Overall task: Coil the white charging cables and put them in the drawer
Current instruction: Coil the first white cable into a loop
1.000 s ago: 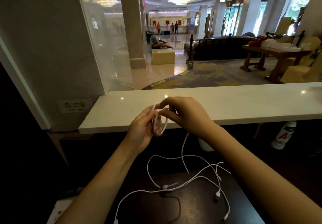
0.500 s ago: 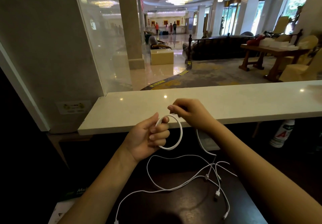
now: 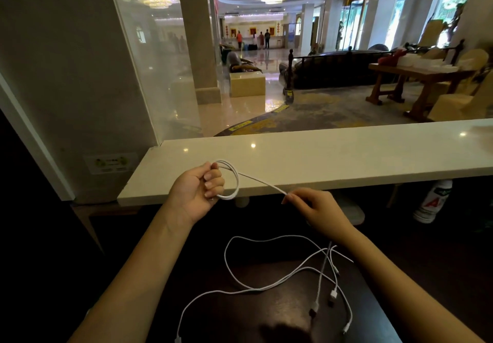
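Observation:
My left hand (image 3: 198, 192) grips a small coil of white charging cable (image 3: 232, 179) in front of the white counter edge. From that coil a straight stretch of cable runs right and down to my right hand (image 3: 317, 206), whose fingertips pinch it. Below the right hand the cable drops to the dark desk (image 3: 266, 316). Loose white cables (image 3: 280, 281) lie tangled there, with several plug ends (image 3: 333, 294) near the lower right. No drawer is in view.
A long white counter (image 3: 346, 155) crosses the view just beyond my hands, with a glass panel (image 3: 149, 62) on its left. A white bottle (image 3: 433, 201) stands under the counter at right. A lobby with tables and chairs lies beyond.
My right hand has moved right and down, away from the left, drawing the cable out straight. The coil in my left hand sits flatter. The loose cables have shifted slightly.

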`<state>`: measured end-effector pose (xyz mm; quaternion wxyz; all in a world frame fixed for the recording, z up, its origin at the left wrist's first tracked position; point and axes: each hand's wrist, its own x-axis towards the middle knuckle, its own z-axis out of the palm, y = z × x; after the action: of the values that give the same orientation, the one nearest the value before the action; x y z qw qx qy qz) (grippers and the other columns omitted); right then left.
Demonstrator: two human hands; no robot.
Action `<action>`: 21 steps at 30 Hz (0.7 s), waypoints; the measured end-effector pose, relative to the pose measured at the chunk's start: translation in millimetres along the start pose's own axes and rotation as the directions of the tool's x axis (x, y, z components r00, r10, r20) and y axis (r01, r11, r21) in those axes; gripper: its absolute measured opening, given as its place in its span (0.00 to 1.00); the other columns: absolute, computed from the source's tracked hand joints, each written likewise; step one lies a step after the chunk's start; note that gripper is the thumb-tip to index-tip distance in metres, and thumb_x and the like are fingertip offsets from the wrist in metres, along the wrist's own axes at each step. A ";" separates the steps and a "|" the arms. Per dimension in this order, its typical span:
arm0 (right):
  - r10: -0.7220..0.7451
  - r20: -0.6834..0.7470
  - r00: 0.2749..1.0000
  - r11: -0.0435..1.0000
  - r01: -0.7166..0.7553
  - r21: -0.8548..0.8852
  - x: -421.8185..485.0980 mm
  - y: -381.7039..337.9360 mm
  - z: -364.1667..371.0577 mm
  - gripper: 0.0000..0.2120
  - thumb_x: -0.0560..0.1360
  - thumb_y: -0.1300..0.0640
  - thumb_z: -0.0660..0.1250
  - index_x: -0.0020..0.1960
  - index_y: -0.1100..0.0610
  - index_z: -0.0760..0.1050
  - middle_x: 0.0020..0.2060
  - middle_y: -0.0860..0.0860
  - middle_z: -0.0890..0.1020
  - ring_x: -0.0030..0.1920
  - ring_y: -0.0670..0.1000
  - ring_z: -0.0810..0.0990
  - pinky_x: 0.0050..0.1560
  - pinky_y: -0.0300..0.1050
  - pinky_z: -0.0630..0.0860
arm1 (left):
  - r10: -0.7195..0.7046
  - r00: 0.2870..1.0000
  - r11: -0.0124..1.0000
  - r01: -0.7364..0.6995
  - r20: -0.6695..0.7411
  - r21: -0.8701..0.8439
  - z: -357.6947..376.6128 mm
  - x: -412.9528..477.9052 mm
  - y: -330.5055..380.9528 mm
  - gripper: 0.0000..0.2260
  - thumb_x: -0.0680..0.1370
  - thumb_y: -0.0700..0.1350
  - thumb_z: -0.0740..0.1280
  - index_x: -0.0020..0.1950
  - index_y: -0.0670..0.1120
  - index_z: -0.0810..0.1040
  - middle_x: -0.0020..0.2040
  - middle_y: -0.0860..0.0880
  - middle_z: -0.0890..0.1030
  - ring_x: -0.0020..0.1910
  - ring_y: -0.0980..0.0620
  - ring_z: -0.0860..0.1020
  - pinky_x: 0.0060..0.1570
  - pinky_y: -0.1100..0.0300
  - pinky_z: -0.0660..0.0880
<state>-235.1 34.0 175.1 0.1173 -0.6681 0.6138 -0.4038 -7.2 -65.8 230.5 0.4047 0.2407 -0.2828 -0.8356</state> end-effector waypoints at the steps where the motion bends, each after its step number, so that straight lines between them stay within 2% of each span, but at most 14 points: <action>1: 0.010 0.022 1.000 0.999 -0.009 -0.033 -4.3 2.9 2.5 0.08 0.77 0.53 0.62 0.43 0.48 0.79 0.31 0.51 0.81 0.31 0.49 0.78 0.37 0.50 0.74 | 0.033 0.999 0.999 -0.033 -0.024 0.000 -2.5 2.3 4.5 0.15 0.81 0.44 0.51 0.38 0.43 0.69 0.22 0.52 0.65 0.18 0.58 0.62 0.15 0.67 0.57; 3: 0.000 0.110 0.994 0.993 0.014 -0.121 -13.5 0.8 8.2 0.08 0.77 0.51 0.61 0.45 0.47 0.79 0.34 0.53 0.83 0.34 0.53 0.79 0.37 0.52 0.75 | 0.102 0.993 0.995 -0.101 -0.054 0.028 -7.9 6.5 10.9 0.15 0.81 0.44 0.51 0.38 0.42 0.70 0.23 0.52 0.66 0.19 0.57 0.62 0.17 0.67 0.58; 6: -0.098 0.240 0.966 0.947 0.164 -0.275 -21.7 -17.2 18.9 0.11 0.78 0.49 0.59 0.53 0.51 0.78 0.38 0.52 0.83 0.39 0.52 0.80 0.39 0.46 0.73 | 0.214 0.975 0.969 -0.204 -0.057 0.139 -15.0 14.3 9.9 0.14 0.81 0.43 0.50 0.42 0.42 0.71 0.28 0.51 0.69 0.22 0.57 0.64 0.21 0.67 0.62; 8: -0.180 0.257 0.949 0.917 0.257 -0.306 -20.1 -34.4 21.1 0.12 0.78 0.48 0.58 0.54 0.51 0.76 0.40 0.51 0.83 0.41 0.52 0.80 0.40 0.47 0.74 | 0.265 0.963 0.946 -0.248 -0.055 0.211 -17.5 18.4 4.0 0.14 0.81 0.43 0.50 0.45 0.43 0.73 0.31 0.51 0.71 0.24 0.57 0.66 0.24 0.66 0.64; 11: -0.293 0.231 0.928 0.885 0.354 -0.302 -8.4 -58.0 16.3 0.17 0.77 0.46 0.53 0.51 0.53 0.76 0.39 0.51 0.83 0.40 0.53 0.80 0.39 0.50 0.76 | 0.318 0.948 0.895 -0.295 -0.015 0.334 -16.3 19.3 -9.5 0.13 0.82 0.42 0.51 0.49 0.44 0.75 0.30 0.52 0.77 0.27 0.57 0.69 0.30 0.65 0.65; 13: -0.383 0.255 0.888 0.831 0.451 -0.325 2.6 -72.9 15.4 0.19 0.76 0.45 0.52 0.48 0.55 0.76 0.36 0.52 0.82 0.36 0.54 0.80 0.36 0.51 0.75 | 0.319 0.946 0.863 -0.313 0.053 0.397 -11.9 17.6 -22.3 0.12 0.82 0.41 0.51 0.51 0.44 0.74 0.32 0.52 0.77 0.30 0.55 0.69 0.33 0.63 0.65; 16: -0.450 0.325 0.832 0.773 0.545 -0.326 18.9 -93.8 16.5 0.13 0.78 0.51 0.58 0.50 0.57 0.77 0.39 0.56 0.82 0.37 0.57 0.80 0.37 0.52 0.76 | 0.253 0.954 0.812 -0.298 0.157 0.502 -4.8 12.5 -38.4 0.11 0.81 0.41 0.52 0.53 0.44 0.74 0.37 0.50 0.77 0.36 0.54 0.71 0.37 0.65 0.70; 19: -0.450 0.295 0.843 0.771 0.533 -0.348 36.3 -107.8 11.1 0.10 0.77 0.52 0.61 0.52 0.57 0.76 0.45 0.55 0.81 0.42 0.55 0.79 0.38 0.48 0.73 | 0.199 0.960 0.758 -0.277 0.195 0.590 -0.7 5.7 -43.6 0.13 0.81 0.43 0.53 0.53 0.45 0.77 0.43 0.46 0.78 0.42 0.53 0.75 0.44 0.61 0.72; 21: -0.437 0.206 0.875 0.803 0.483 -0.348 46.3 -110.6 1.7 0.10 0.75 0.51 0.64 0.52 0.56 0.76 0.44 0.53 0.82 0.43 0.54 0.79 0.38 0.44 0.69 | 0.189 0.959 0.776 -0.277 0.210 0.567 0.7 -0.2 -42.5 0.14 0.81 0.42 0.52 0.46 0.45 0.77 0.37 0.46 0.76 0.34 0.54 0.74 0.36 0.61 0.71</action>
<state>-157.4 15.3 264.5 -0.0841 -0.8289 0.4929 -0.2507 -30.5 -43.8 202.7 0.3888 0.2581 -0.5842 -0.6640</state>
